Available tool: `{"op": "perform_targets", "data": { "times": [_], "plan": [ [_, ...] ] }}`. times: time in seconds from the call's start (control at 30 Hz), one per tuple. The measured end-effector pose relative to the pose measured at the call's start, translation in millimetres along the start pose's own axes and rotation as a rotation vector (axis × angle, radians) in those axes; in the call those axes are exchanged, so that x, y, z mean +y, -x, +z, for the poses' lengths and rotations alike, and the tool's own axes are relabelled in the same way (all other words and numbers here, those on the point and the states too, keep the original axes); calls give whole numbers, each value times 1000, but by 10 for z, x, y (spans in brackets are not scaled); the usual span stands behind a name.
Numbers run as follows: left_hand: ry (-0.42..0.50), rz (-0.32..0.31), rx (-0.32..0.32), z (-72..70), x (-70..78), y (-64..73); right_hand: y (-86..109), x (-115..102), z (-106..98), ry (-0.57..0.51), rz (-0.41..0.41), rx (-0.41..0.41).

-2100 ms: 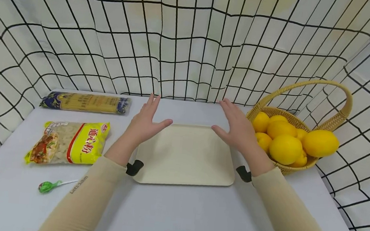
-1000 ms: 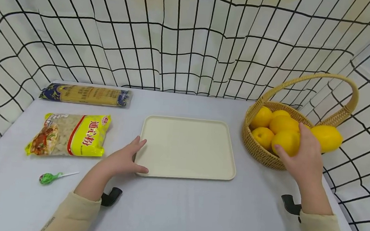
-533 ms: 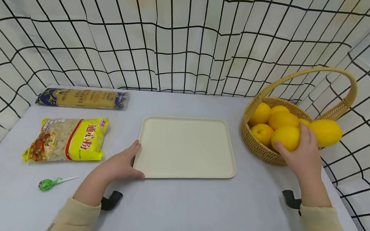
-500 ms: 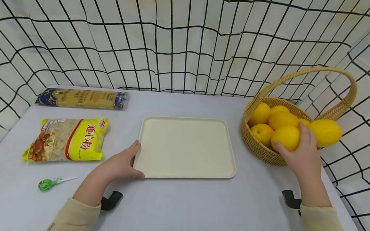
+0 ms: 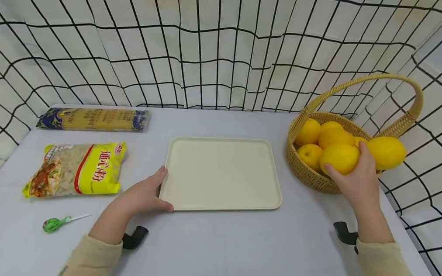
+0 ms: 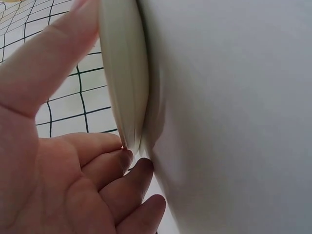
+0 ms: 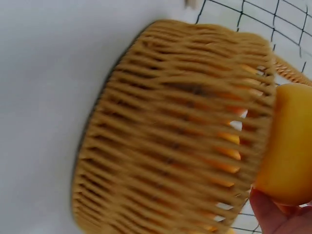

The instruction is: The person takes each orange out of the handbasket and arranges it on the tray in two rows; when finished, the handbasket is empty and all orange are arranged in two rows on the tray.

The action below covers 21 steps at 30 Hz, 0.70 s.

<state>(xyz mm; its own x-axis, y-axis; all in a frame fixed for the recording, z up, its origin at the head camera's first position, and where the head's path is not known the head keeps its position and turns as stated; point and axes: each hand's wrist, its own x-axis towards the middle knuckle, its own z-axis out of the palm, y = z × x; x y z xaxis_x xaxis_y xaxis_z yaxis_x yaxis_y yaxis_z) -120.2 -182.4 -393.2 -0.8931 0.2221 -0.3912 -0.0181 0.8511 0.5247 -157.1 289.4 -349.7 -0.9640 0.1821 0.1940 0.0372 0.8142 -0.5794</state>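
My right hand [image 5: 360, 185] grips a yellow lemon [image 5: 339, 158] at the front of the wicker basket [image 5: 312, 179], thumb on its near side and fingers over its right side. In the right wrist view the held lemon [image 7: 287, 146] sits at the basket's rim, with fingertips [image 7: 265, 207] against its underside. Several more lemons [image 5: 310, 132] fill the basket. My left hand [image 5: 136, 200] holds the near left corner of a cream rectangular tray [image 5: 222, 173]. The left wrist view shows thumb and curled fingers at the edge of the tray [image 6: 124, 73].
On the left lie a pack of dry noodles [image 5: 92, 118], a yellow bag of pasta [image 5: 76, 169] and a green-wrapped lollipop [image 5: 52, 225]. The basket's tall handle [image 5: 368, 78] arches over the lemons. A black wire grid [image 5: 213, 45] encloses the white table [image 5: 234, 253] at the back and sides.
Both hands were raised open over the tray at first. The right hand has gone to the basket and taken hold of a lemon; the left has come down onto the tray's left corner.
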Motion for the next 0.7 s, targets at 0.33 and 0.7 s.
{"op": "perform_targets", "data": {
  "times": [0.33, 0.7],
  "plan": [
    [21, -5, 6, 39, -45, 1, -18, -425, 42, -130, -104, 5],
    [30, 32, -30, 30, -45, -39, 31, -661, 192, -247, -249, -9]
  ]
}}
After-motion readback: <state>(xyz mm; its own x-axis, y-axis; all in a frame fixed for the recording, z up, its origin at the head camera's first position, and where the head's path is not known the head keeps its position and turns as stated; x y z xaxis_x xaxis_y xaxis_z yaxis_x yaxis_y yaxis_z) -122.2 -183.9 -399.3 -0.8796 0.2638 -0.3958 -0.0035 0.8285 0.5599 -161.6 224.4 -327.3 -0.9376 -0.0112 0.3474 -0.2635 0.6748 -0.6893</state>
